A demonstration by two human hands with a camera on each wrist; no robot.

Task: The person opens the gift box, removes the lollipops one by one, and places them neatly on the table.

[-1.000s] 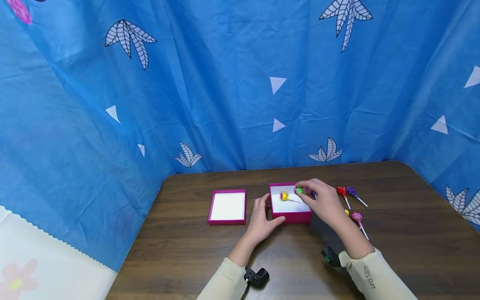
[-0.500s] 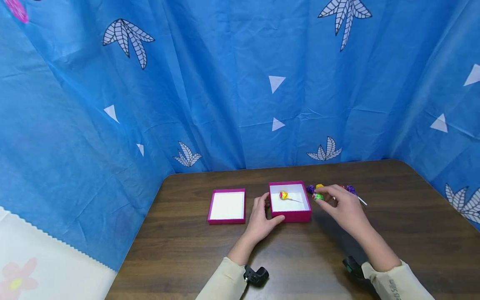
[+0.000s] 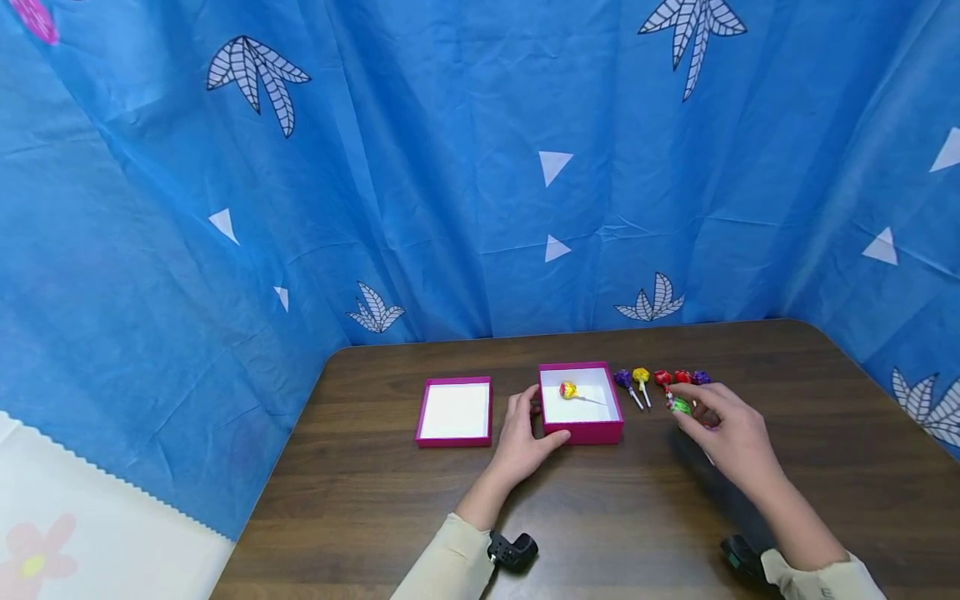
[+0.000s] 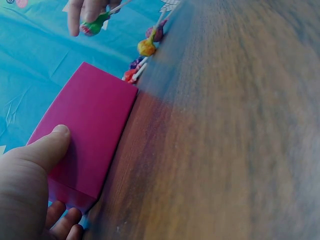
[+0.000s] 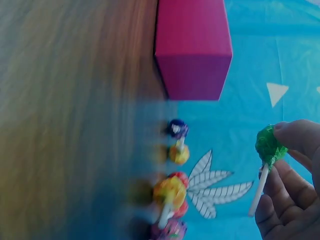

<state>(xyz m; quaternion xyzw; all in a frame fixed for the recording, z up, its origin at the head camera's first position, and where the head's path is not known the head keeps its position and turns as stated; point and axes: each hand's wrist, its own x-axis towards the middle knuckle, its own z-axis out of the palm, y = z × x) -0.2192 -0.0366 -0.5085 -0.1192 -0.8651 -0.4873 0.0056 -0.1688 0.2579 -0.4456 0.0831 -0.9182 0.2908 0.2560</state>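
Note:
My left hand (image 3: 521, 446) holds a magenta box (image 3: 583, 433) by its front left corner, the thumb (image 4: 52, 145) on the front face and the fingers around the left side. Inside the white-lined box lies one yellow-and-red lollipop (image 3: 568, 390). To the right of the box, my right hand (image 3: 738, 433) pinches a green lollipop (image 5: 269, 146) by its wrapped head between thumb and fingertips. Its white stick (image 5: 258, 190) points down along the curled lower fingers. The raised lollipop is over the loose ones on the table, some of which this hand covers in the head view.
Left of the box lies its shallow lid (image 3: 454, 412), white inside up. Beyond the box's right side, a purple lollipop (image 3: 624, 378), a yellow one (image 3: 641, 376) and several others lie in a row on the wooden table (image 3: 360, 500). A blue curtain (image 3: 465, 167) hangs behind.
My right hand has moved right with the green lollipop, from over the box to over the loose lollipops. My left hand has stayed on the box.

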